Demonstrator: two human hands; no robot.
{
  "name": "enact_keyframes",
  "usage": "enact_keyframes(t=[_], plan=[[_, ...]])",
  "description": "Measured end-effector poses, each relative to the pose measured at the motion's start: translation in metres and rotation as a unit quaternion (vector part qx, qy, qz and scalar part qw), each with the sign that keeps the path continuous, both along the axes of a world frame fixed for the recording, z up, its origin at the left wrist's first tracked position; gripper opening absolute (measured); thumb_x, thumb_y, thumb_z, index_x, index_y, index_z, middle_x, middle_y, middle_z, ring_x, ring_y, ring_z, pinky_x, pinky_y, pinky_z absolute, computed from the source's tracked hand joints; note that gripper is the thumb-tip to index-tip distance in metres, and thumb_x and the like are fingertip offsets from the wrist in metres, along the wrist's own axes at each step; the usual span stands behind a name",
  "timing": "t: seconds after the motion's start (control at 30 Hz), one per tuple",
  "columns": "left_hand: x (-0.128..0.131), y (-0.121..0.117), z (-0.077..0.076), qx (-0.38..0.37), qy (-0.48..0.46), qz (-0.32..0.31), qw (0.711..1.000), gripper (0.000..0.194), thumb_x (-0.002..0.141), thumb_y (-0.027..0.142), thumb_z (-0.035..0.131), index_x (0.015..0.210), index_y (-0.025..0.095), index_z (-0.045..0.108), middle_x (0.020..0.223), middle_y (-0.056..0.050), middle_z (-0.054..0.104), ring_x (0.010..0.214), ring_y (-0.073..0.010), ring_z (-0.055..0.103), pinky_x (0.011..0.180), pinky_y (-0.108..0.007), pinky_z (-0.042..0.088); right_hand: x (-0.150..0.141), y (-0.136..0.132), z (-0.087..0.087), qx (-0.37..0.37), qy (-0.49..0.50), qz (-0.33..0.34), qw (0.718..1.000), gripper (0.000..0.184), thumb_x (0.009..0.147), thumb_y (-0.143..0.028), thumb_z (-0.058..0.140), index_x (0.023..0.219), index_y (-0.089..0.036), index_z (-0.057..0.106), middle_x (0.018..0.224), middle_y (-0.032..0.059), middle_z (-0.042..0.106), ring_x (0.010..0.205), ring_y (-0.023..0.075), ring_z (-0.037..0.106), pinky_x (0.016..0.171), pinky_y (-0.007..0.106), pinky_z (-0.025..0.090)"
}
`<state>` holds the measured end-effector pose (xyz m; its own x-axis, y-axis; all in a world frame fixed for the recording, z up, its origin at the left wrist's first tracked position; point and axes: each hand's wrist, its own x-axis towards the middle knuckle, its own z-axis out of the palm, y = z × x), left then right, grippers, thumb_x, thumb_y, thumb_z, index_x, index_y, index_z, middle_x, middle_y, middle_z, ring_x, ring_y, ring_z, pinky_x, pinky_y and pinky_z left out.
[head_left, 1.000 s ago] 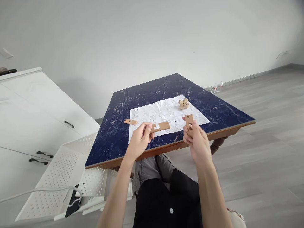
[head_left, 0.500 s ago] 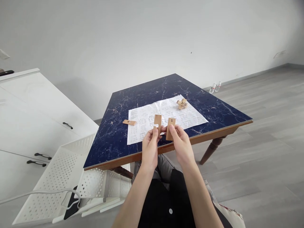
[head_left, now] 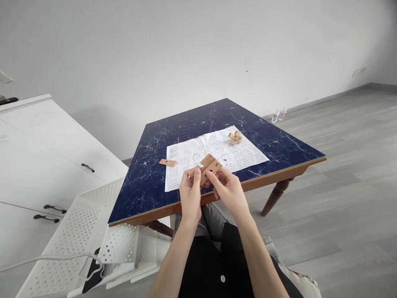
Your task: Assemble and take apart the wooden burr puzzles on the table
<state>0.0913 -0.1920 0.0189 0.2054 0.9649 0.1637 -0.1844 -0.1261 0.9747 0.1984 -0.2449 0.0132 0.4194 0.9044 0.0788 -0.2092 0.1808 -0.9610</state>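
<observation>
My left hand (head_left: 190, 192) is closed on a notched wooden puzzle piece (head_left: 206, 160), held tilted near the table's front edge. In my right hand (head_left: 228, 190) is a second wooden puzzle piece (head_left: 213, 169), marked "2". The two pieces overlap and appear to touch; the fingers hide their lower parts. Beyond my hands lies a white printed sheet (head_left: 190, 155). At its left edge rests a loose notched wooden piece (head_left: 168, 162). Toward the sheet's far right sits a cross-shaped cluster of joined wooden pieces (head_left: 235, 138), one lettered "G".
The dark blue marbled table (head_left: 266, 147) has a wooden edge. White cabinets (head_left: 62, 145) and a perforated white basket (head_left: 71, 223) with a cable stand at left. Two clear bottles (head_left: 278, 115) stand on the floor by the wall.
The two held pieces were apart and upright; now they are brought together and tilted, overlapping. My right hand has moved left and down toward my left hand. The view has shifted slightly.
</observation>
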Motion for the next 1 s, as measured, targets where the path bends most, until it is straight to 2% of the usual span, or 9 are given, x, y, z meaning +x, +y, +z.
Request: enact_keyframes(t=[0.13, 0.33, 0.43, 0.53, 0.63, 0.77, 0.83, 0.9, 1.0], plan=[[-0.005, 0.006, 0.000, 0.050, 0.054, 0.052, 0.996, 0.038, 0.097, 0.058, 0.076, 0.102, 0.022, 0.064, 0.090, -0.002, 0.073, 0.070, -0.0154, 0.068, 0.061, -0.026, 0.055, -0.004, 0.001, -0.001, 0.005, -0.004, 0.025, 1.000, 0.044, 0.093, -0.065, 0.074, 0.095, -0.021, 0.069, 0.082, 0.0044, 0.078, 0.042, 0.0118, 0.053, 0.044, 0.029, 0.040], [-0.009, 0.011, 0.004, 0.097, 0.109, 0.114, 0.983, 0.038, 0.101, 0.058, 0.070, 0.107, 0.022, 0.060, 0.105, -0.008, 0.077, 0.093, -0.0237, 0.078, 0.069, -0.030, 0.063, -0.013, 0.006, -0.004, 0.026, -0.008, 0.076, 0.997, 0.038, 0.098, -0.056, 0.070, 0.113, -0.022, 0.068, 0.098, 0.0066, 0.082, 0.046, 0.0124, 0.058, 0.048, 0.029, 0.045], [-0.016, 0.024, 0.006, 0.125, 0.139, 0.139, 0.973, 0.037, 0.102, 0.058, 0.068, 0.104, 0.022, 0.059, 0.101, -0.008, 0.077, 0.081, -0.0200, 0.075, 0.065, -0.028, 0.060, -0.014, 0.006, -0.005, 0.024, 0.007, 0.079, 0.997, 0.040, 0.096, -0.056, 0.071, 0.119, -0.024, 0.063, 0.098, 0.0049, 0.082, 0.049, 0.0134, 0.060, 0.051, 0.029, 0.046], [-0.031, 0.054, 0.008, 0.151, 0.166, 0.168, 0.960, 0.037, 0.104, 0.058, 0.064, 0.102, 0.022, 0.057, 0.098, -0.007, 0.077, 0.075, -0.0174, 0.072, 0.064, -0.026, 0.057, -0.010, 0.005, -0.005, 0.016, 0.011, 0.080, 0.997, 0.043, 0.097, -0.056, 0.070, 0.123, -0.023, 0.060, 0.098, 0.0051, 0.083, 0.052, 0.0136, 0.060, 0.057, 0.030, 0.049], [-0.052, 0.095, 0.006, 0.165, 0.205, 0.188, 0.946, 0.035, 0.106, 0.055, 0.063, 0.105, 0.021, 0.058, 0.104, -0.008, 0.078, 0.091, -0.0215, 0.076, 0.069, -0.027, 0.059, -0.003, 0.003, -0.004, 0.000, 0.005, 0.073, 0.997, 0.043, 0.098, -0.056, 0.069, 0.124, -0.022, 0.060, 0.100, 0.0066, 0.083, 0.055, 0.0142, 0.061, 0.059, 0.031, 0.049], [-0.079, 0.154, -0.002, 0.169, 0.278, 0.190, 0.926, 0.028, 0.105, 0.045, 0.070, 0.107, 0.017, 0.066, 0.108, -0.010, 0.076, 0.100, -0.0254, 0.075, 0.083, -0.036, 0.063, 0.004, 0.001, -0.004, -0.008, -0.005, 0.066, 0.998, 0.044, 0.099, -0.058, 0.067, 0.122, -0.021, 0.062, 0.100, 0.0074, 0.083, 0.058, 0.0148, 0.061, 0.060, 0.031, 0.047], [-0.090, 0.178, -0.007, 0.166, 0.309, 0.177, 0.919, 0.030, 0.106, 0.039, 0.070, 0.124, 0.015, 0.069, 0.122, -0.012, 0.074, 0.106, -0.0258, 0.074, 0.091, -0.044, 0.064, 0.006, 0.000, -0.004, -0.010, -0.013, 0.065, 0.998, 0.043, 0.100, -0.058, 0.066, 0.122, -0.022, 0.062, 0.101, 0.0074, 0.082, 0.059, 0.0152, 0.062, 0.060, 0.031, 0.047], [-0.098, 0.197, -0.011, 0.166, 0.332, 0.161, 0.915, 0.038, 0.106, 0.037, 0.070, 0.138, 0.017, 0.065, 0.138, -0.013, 0.068, 0.117, -0.0273, 0.071, 0.098, -0.049, 0.063, 0.007, -0.001, -0.004, -0.014, -0.017, 0.065, 0.998, 0.042, 0.100, -0.058, 0.066, 0.121, -0.022, 0.063, 0.101, 0.0073, 0.082, 0.060, 0.0156, 0.062, 0.060, 0.032, 0.047], [-0.109, 0.212, -0.016, 0.170, 0.350, 0.136, 0.911, 0.040, 0.106, 0.037, 0.071, 0.139, 0.017, 0.065, 0.139, -0.013, 0.067, 0.117, -0.0279, 0.071, 0.098, -0.049, 0.063, 0.008, -0.001, -0.003, -0.018, -0.018, 0.064, 0.998, 0.040, 0.099, -0.058, 0.067, 0.118, -0.023, 0.063, 0.100, 0.0067, 0.081, 0.061, 0.0161, 0.063, 0.061, 0.032, 0.047]])
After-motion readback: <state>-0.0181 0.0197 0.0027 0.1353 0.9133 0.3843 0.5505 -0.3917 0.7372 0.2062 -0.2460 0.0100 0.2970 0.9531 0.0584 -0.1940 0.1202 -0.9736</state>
